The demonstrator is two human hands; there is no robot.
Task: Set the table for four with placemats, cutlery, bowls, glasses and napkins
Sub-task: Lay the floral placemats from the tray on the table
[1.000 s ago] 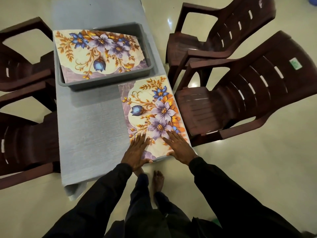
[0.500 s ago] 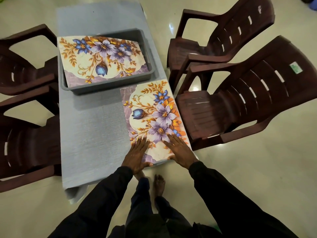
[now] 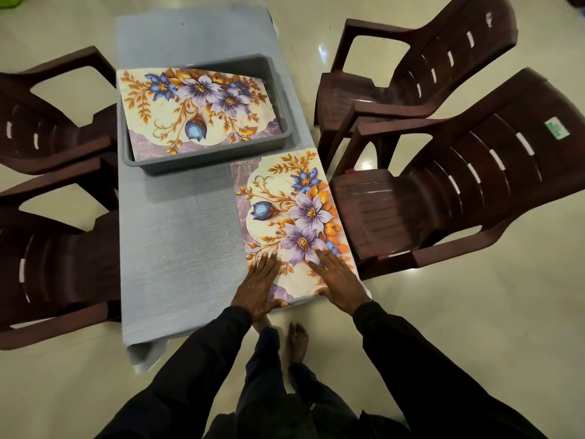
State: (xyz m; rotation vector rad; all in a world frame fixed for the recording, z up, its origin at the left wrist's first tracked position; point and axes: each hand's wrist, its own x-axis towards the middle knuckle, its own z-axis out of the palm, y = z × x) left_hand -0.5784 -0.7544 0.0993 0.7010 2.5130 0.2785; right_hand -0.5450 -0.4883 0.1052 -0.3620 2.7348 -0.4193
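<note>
Palms down, your left hand (image 3: 258, 288) and right hand (image 3: 340, 283) lay flat, fingers straight, gripping nothing, pressed on the near end of one floral placemat (image 3: 294, 217) at the near right corner of the grey table (image 3: 177, 236). Beyond it, one grey tub (image 3: 205, 161) held a second placemat (image 3: 196, 115). Four brown chairs (image 3: 474, 185) flanked the table, two per side.
</note>
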